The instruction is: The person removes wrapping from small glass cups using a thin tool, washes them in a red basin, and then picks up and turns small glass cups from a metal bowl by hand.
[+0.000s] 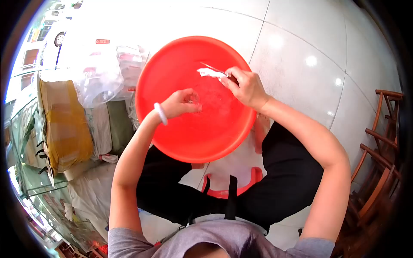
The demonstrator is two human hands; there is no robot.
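Note:
A large red basin (185,142) stands on the floor before me, with what looks like a little water in its bottom. My right hand (246,87) is over its right side, closed on a crumpled white piece (211,73) that sticks out to the left. Beside that piece a thin, pointed, blade-like thing (211,67) also comes from the same fingers; its kind is unclear. My left hand (183,103) hangs over the basin's left half, a white band (161,113) round the wrist. Its fingers are curled, and whatever lies between them cannot be made out.
Clear plastic bags (101,79) and a box wrapped in yellow-brown tape (68,124) are at the left beside a glass case (26,159). Wooden chairs (378,155) stand at the right. Pale tiles (301,60) cover the floor. Something red (257,175) lies between my legs.

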